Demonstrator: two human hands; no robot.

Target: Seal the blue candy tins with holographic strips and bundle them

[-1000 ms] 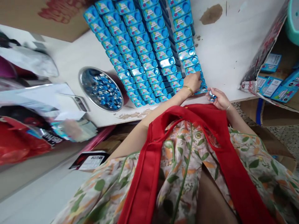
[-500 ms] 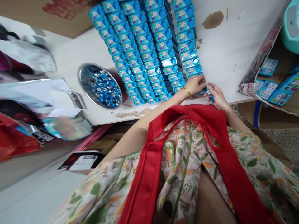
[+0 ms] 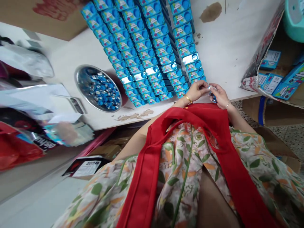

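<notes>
A red apron (image 3: 140, 177) over floral clothing (image 3: 179, 158) is nearest, this side of the rows of blue tins (image 3: 143, 46). At the near end of the tins' rightmost row, the left hand (image 3: 197, 91) brings thumb and fingertips close together by a tiny bright piece; whether they grip it, I cannot tell. Just right of it, the right hand (image 3: 220, 96) curls its fingers around small blue-and-silver caps (image 3: 214, 98). Left of the tins stands a steel bowl (image 3: 80, 79) of similar caps; well right, an open carton (image 3: 251, 79) holds blue boxes (image 3: 288, 85). Beyond their far left corner stands a cardboard box (image 3: 49, 19).
</notes>
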